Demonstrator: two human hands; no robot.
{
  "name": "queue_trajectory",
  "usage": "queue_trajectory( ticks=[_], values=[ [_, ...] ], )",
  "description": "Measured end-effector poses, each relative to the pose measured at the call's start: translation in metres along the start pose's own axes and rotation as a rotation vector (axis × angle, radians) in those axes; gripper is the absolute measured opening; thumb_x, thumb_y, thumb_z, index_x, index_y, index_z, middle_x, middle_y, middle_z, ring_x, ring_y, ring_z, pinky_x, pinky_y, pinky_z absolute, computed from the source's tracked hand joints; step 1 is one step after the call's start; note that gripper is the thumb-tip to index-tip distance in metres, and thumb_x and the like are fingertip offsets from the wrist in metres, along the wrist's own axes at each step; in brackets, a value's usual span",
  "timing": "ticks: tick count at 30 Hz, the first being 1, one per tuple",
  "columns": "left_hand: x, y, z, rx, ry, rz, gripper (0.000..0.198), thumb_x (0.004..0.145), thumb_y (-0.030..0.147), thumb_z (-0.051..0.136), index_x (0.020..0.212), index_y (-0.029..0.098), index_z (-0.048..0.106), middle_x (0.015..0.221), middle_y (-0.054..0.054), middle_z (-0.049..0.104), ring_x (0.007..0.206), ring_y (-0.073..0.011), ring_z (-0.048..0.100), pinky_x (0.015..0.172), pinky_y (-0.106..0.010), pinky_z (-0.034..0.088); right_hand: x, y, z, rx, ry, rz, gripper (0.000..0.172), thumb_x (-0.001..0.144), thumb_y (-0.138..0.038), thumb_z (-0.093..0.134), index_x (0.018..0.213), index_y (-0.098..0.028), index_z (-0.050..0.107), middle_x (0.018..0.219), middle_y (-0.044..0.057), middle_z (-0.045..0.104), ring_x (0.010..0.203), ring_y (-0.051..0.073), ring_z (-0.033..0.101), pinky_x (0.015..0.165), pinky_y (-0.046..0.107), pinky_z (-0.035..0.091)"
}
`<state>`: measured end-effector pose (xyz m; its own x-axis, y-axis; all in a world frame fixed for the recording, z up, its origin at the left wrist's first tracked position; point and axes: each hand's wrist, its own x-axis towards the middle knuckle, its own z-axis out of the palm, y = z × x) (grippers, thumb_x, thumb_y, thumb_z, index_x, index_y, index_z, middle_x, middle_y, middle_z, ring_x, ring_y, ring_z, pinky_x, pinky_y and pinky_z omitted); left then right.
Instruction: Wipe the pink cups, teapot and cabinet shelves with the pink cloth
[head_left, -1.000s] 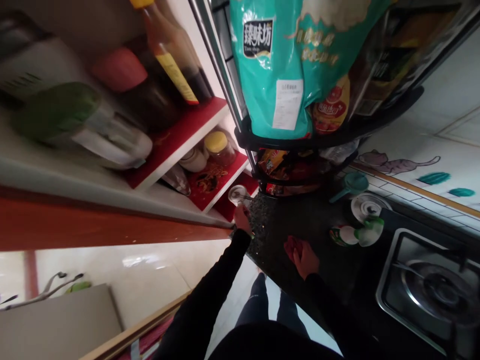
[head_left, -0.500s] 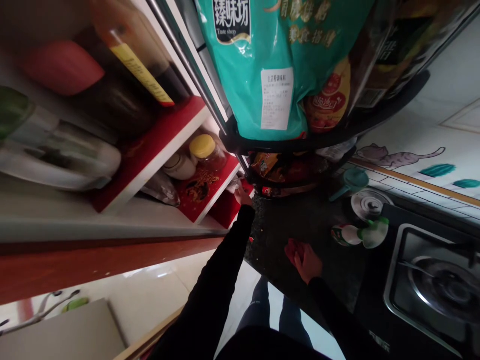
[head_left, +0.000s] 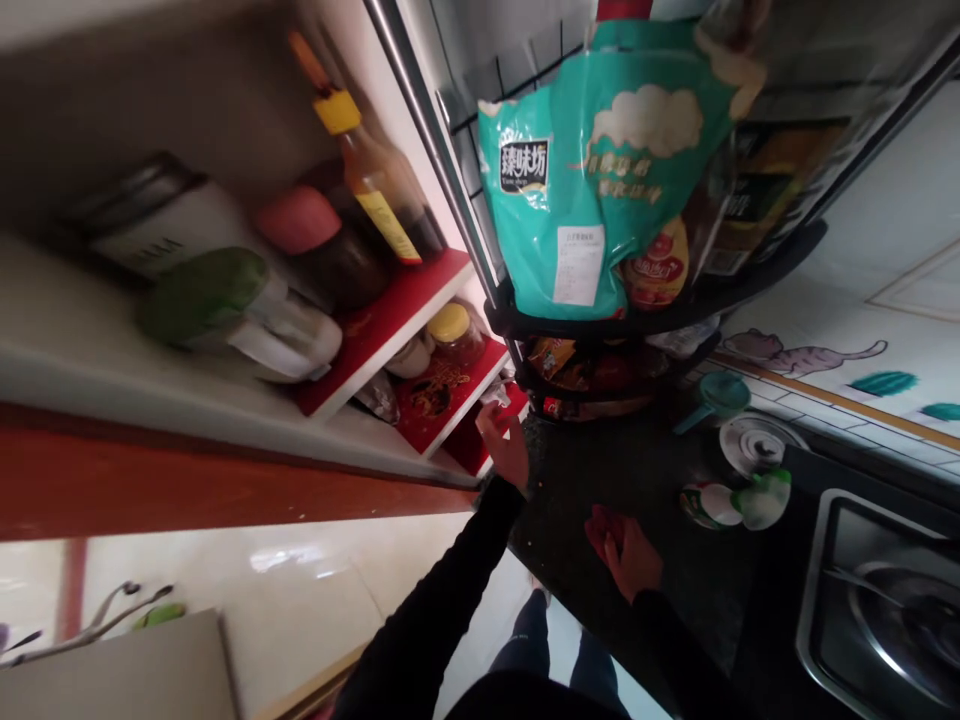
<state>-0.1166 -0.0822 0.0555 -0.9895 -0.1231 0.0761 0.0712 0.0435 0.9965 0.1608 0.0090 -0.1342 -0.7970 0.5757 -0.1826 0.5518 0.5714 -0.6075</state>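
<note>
My left hand point(head_left: 505, 446) hangs in front of the lowest red-lined shelf point(head_left: 480, 440) of an open cupboard, fingers loosely spread, nothing in it. A pale container point(head_left: 495, 395) sits just inside that shelf, beyond the fingertips. My right hand point(head_left: 634, 553) rests on the dark countertop point(head_left: 600, 460), fingers closed over a red cloth point(head_left: 604, 524). Both arms wear black sleeves.
Upper shelves hold a yellow-lidded jar point(head_left: 452, 330), a sauce bottle point(head_left: 375, 185) and a green-capped bottle point(head_left: 240, 310). A black wire rack point(head_left: 652, 315) carries a teal bag point(head_left: 600, 180). A pot lid point(head_left: 752, 443), a teal scoop point(head_left: 718, 396) and a gas hob point(head_left: 885, 600) lie to the right.
My left hand held a small container with a spoon, reached into the lowest shelf, and has now drawn back empty. The right hand stayed on the red cloth.
</note>
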Motion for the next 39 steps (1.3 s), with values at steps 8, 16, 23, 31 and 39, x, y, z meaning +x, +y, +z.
queue_trajectory(
  ticks=[8,16,23,31,39],
  values=[
    [0.11,0.085,0.023,0.132,0.33,0.243,0.084,0.07,0.023,0.092,0.138,0.013,0.044,0.152,-0.025,0.047,0.147,-0.0324,0.045,0.126,-0.043,0.031,0.001,0.0,0.001,-0.016,0.027,-0.033,0.042,0.1,-0.042,0.041,0.131,-0.017,0.056,0.13,0.015,0.065,0.108,0.026,0.071,0.084,0.034,0.053],
    [0.134,0.089,0.028,0.124,0.308,0.162,0.069,0.063,0.02,0.095,0.12,0.014,0.056,0.135,-0.021,0.064,0.133,-0.0318,0.06,0.115,-0.044,0.045,0.005,0.001,-0.002,0.095,0.04,-0.065,0.043,0.1,-0.042,0.041,0.132,-0.019,0.057,0.13,0.015,0.066,0.114,0.027,0.07,0.094,0.037,0.056],
    [0.085,0.097,-0.021,-0.215,0.06,0.156,0.044,0.077,0.037,0.085,0.112,0.016,0.068,0.117,-0.013,0.075,0.114,-0.0239,0.071,0.105,-0.037,0.053,0.009,-0.008,-0.018,0.293,0.001,-0.035,0.045,0.095,-0.043,0.045,0.128,-0.018,0.061,0.129,0.015,0.069,0.116,0.028,0.069,0.103,0.043,0.054],
    [-0.068,0.012,-0.053,-0.076,-0.46,-0.144,0.075,0.056,0.03,0.097,0.122,0.019,0.064,0.121,-0.013,0.073,0.112,-0.0259,0.071,0.104,-0.042,0.053,0.027,-0.024,-0.061,0.645,-0.006,0.312,0.04,0.084,-0.045,0.057,0.112,-0.017,0.065,0.115,0.012,0.076,0.111,0.027,0.071,0.106,0.047,0.054],
    [-0.14,-0.103,-0.025,0.307,-0.593,-0.013,0.085,0.051,0.026,0.096,0.126,0.018,0.059,0.127,-0.015,0.066,0.125,-0.0343,0.062,0.113,-0.053,0.045,0.026,-0.043,-0.141,1.097,-0.024,0.31,0.061,0.081,-0.053,0.07,0.132,-0.02,0.061,0.13,0.007,0.072,0.121,0.025,0.068,0.107,0.043,0.054]
  ],
)
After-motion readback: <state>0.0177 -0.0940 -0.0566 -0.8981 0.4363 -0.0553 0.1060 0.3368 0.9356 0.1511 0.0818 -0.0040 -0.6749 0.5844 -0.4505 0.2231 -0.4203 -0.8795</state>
